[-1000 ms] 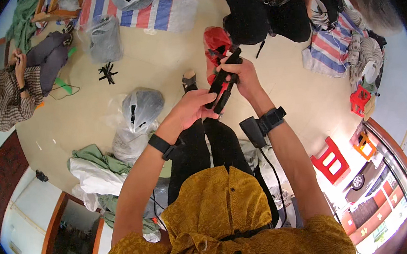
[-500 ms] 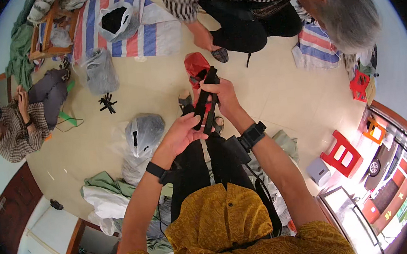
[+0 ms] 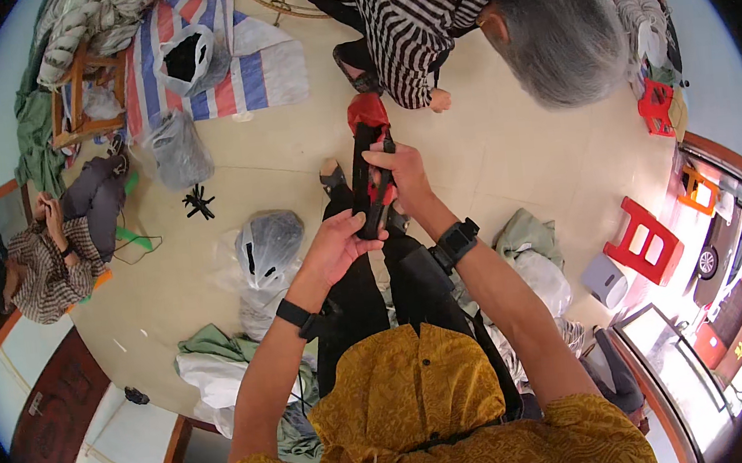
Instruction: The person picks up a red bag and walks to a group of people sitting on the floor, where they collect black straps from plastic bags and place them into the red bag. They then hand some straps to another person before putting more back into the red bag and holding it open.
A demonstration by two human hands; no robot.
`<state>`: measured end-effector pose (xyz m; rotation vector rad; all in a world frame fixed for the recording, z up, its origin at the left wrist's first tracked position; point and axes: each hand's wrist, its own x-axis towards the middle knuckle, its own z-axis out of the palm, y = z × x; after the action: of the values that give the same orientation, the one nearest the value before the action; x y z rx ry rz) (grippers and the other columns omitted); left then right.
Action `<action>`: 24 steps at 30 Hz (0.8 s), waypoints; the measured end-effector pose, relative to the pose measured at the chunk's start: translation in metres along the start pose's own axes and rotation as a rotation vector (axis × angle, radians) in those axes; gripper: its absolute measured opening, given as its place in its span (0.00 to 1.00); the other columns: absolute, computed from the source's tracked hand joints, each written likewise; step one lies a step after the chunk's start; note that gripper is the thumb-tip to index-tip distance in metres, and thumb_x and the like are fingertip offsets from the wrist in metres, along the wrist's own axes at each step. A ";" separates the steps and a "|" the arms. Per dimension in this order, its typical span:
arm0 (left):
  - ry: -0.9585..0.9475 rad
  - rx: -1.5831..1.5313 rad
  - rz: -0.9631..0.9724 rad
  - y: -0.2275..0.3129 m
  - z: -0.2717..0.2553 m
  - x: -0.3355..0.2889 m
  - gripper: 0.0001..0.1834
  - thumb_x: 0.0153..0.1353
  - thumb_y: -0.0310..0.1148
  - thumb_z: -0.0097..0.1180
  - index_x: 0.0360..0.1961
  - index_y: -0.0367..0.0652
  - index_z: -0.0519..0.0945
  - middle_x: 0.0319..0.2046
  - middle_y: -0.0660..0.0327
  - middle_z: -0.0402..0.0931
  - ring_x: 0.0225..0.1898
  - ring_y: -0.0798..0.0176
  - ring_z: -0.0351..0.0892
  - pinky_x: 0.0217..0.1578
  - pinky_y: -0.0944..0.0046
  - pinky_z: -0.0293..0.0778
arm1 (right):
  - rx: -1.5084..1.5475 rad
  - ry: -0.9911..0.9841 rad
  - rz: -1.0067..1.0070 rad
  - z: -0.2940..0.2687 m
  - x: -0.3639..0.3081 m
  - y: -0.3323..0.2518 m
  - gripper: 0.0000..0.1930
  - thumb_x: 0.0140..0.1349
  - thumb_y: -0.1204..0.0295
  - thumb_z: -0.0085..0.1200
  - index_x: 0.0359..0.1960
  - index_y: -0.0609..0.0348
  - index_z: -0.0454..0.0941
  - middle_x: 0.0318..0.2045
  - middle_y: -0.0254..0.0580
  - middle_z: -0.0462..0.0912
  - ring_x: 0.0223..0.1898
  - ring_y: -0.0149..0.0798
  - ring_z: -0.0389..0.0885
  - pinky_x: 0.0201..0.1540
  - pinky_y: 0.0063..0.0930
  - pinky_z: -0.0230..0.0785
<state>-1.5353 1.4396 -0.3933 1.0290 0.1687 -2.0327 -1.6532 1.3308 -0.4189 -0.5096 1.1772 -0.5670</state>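
Observation:
In front of my legs, both hands are closed on long, narrow black pieces (image 3: 362, 179) whose kind I cannot make out. My left hand (image 3: 341, 243) grips their near end between thumb and fingers. Higher up, my right hand (image 3: 405, 176) pinches a black piece with thumb and fingers on its right side. Just beyond and partly beneath the black pieces is a red plastic bag (image 3: 366, 110); the rest of it is hidden behind them and my right hand.
Across from me a person in a striped top (image 3: 400, 28) bends low. Another person (image 3: 56, 253) sits at left. Bags of black items (image 3: 270, 250) and a cluster of black strips (image 3: 198, 202) lie on the floor. A red stool (image 3: 644, 241) stands right; cloth surrounds my legs.
One long black piece has swung more upright and lies further left between my hands. The person across has shifted, their hand now near the red bag's right. The view has moved slightly.

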 end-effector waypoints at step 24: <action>0.208 0.267 0.068 0.012 0.028 0.119 0.13 0.55 0.32 0.49 0.36 0.32 0.70 0.31 0.54 0.73 0.30 0.57 0.76 0.32 0.62 0.74 | 0.167 0.296 -0.023 -0.176 -0.119 0.031 0.10 0.52 0.70 0.50 0.25 0.67 0.74 0.16 0.35 0.72 0.16 0.26 0.65 0.20 0.19 0.55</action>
<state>-1.5816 1.3457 -0.4577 1.3945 -0.0312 -1.9187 -1.8494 1.4183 -0.4083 -0.3027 1.3912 -0.7718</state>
